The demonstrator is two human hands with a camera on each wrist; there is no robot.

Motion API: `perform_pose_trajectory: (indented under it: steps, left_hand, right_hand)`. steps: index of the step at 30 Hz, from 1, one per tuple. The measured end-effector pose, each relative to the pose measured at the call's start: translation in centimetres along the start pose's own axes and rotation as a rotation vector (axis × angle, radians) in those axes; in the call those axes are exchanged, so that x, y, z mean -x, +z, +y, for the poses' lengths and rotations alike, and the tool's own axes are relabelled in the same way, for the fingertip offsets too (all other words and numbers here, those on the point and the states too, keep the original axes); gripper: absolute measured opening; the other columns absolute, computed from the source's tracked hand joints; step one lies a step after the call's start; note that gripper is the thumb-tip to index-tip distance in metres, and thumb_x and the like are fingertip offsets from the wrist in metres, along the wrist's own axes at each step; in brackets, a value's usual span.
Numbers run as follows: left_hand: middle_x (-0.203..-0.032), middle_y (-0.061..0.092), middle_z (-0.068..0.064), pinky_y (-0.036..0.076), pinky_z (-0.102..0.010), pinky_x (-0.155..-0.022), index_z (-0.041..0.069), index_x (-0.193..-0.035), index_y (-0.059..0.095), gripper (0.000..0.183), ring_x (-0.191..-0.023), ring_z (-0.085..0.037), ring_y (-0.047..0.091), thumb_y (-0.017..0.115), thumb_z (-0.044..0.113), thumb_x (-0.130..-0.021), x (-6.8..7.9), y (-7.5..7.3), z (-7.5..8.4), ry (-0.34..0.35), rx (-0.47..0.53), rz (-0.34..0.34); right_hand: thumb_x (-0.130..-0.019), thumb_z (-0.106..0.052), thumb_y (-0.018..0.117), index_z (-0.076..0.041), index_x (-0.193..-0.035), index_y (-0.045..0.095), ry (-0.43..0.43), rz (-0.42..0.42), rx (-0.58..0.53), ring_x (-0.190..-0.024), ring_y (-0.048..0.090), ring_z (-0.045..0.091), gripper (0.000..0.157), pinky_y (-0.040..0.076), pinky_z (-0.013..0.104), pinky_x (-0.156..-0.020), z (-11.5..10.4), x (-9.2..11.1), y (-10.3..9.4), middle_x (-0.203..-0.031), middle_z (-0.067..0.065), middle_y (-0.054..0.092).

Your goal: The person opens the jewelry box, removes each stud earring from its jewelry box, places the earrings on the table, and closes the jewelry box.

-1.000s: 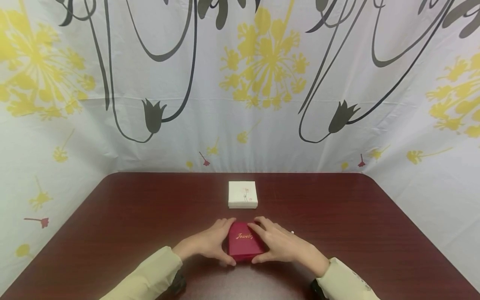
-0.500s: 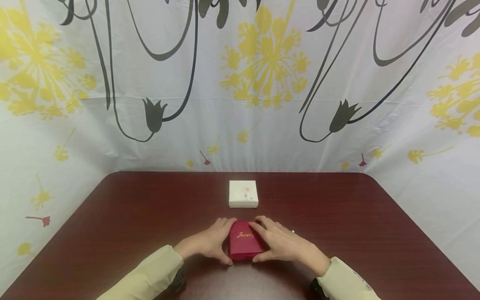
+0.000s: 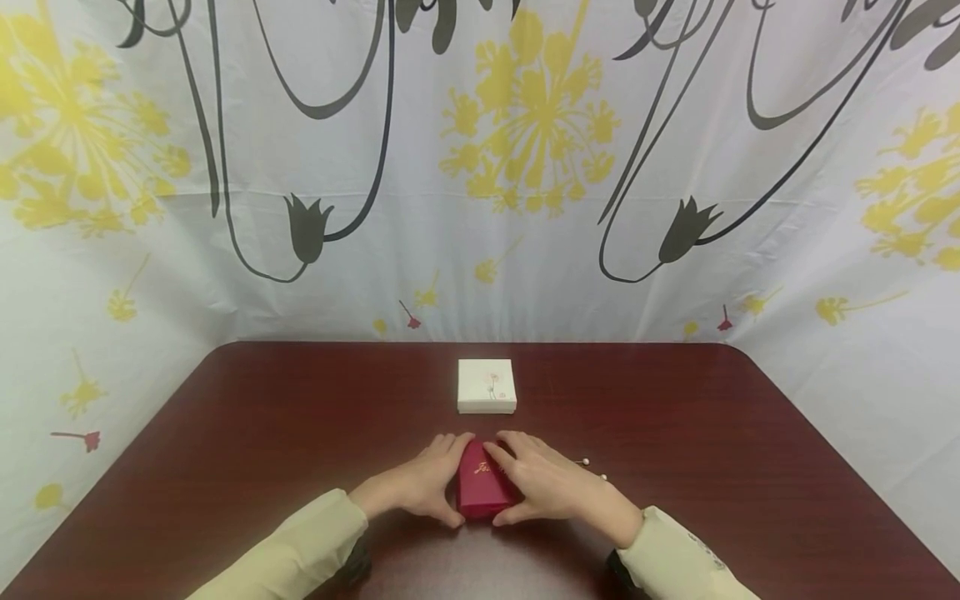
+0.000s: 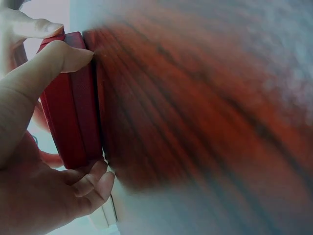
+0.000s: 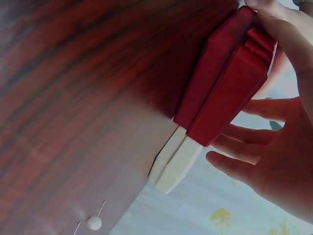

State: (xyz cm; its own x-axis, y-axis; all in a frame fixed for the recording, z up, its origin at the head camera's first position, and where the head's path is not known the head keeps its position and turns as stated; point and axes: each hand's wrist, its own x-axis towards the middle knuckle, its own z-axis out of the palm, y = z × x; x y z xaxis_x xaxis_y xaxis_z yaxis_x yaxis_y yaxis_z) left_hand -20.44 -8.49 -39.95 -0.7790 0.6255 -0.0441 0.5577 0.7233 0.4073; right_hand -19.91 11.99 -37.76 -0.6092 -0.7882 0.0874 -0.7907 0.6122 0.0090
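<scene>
A red jewelry box (image 3: pixel 474 492) with gold lettering lies closed on the table between both hands. My left hand (image 3: pixel 422 481) grips its left side, thumb at the near corner and fingers by the far one. From the left wrist, that thumb overlaps the box's near face (image 4: pixel 68 117). My right hand (image 3: pixel 546 482) holds the right side, its thumb near the front edge, some fingers reaching over the lid and covering part of the lettering. In the right wrist view the box (image 5: pixel 230 88) shows its side seam, with the right fingers spread along the lid.
A white square box (image 3: pixel 486 387) with a small flower print stands behind the red one. Right of the right hand lie two thin pins with white ball heads (image 3: pixel 586 462). The dark red wooden table (image 3: pixel 300 400) ends at a patterned curtain (image 3: pixel 420 167).
The right hand has slid left over the red box and covers more of the lettering. Beside it, the ball-headed pins now show more fully. The left hand stays nearly where it was.
</scene>
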Motion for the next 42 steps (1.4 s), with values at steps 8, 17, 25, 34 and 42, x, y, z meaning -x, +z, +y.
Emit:
perform_pose_trajectory:
  steps: [8, 17, 25, 34, 42]
  left_hand:
    - [-0.114, 0.043, -0.008, 0.038, -0.037, -0.093, -0.003, -0.132, 0.026, 0.100, -0.107, -0.020, 0.039, 0.080, 0.032, -0.057, 0.0, 0.1, 0.0, 0.017, -0.001, 0.011]
    - [-0.113, 0.043, -0.008, 0.040, -0.036, -0.091, -0.003, -0.133, 0.026, 0.098, -0.104, -0.019, 0.039, 0.080, 0.031, -0.058, 0.1, 0.1, -0.1, 0.023, 0.001, 0.018]
    - [-0.119, 0.041, -0.012, 0.038, -0.040, -0.094, -0.005, -0.132, 0.024, 0.099, -0.109, -0.022, 0.038, 0.080, 0.029, -0.058, 0.1, 0.1, 0.1, 0.017, 0.033, 0.021]
    - [-0.116, 0.043, -0.011, 0.039, -0.035, -0.091, -0.006, -0.129, 0.026, 0.096, -0.105, -0.020, 0.040, 0.080, 0.026, -0.056, 0.0, 0.3, -0.1, 0.041, 0.023, 0.063]
    - [-0.114, 0.043, -0.011, 0.039, -0.036, -0.091, -0.006, -0.127, 0.027, 0.094, -0.106, -0.022, 0.039, 0.080, 0.024, -0.055, -0.1, 0.3, -0.1, 0.052, 0.026, 0.071]
  right_hand:
    - [-0.065, -0.051, 0.071, 0.001, -0.126, 0.045, -0.007, -0.011, 0.044, -0.111, 0.044, 0.027, 0.085, 0.039, 0.039, -0.094, -0.5, -0.5, 0.2, -0.120, 0.018, 0.046]
    - [-0.065, -0.051, 0.071, 0.001, -0.125, 0.046, -0.005, 0.004, 0.087, -0.108, 0.046, 0.027, 0.083, 0.041, 0.040, -0.091, -0.8, -0.8, 0.3, -0.117, 0.018, 0.048]
    - [-0.064, -0.052, 0.070, 0.001, -0.123, 0.048, -0.009, 0.017, 0.136, -0.103, 0.048, 0.026, 0.082, 0.043, 0.038, -0.088, -0.9, -1.0, 0.4, -0.114, 0.017, 0.050]
    - [-0.063, -0.052, 0.070, 0.000, -0.121, 0.050, -0.012, 0.043, 0.165, -0.100, 0.049, 0.025, 0.080, 0.044, 0.037, -0.085, -0.7, -1.1, 0.5, -0.111, 0.016, 0.051]
    - [-0.061, -0.052, 0.070, -0.001, -0.119, 0.051, -0.012, 0.053, 0.178, -0.099, 0.051, 0.025, 0.079, 0.045, 0.037, -0.083, -0.8, -1.2, 0.4, -0.109, 0.015, 0.052]
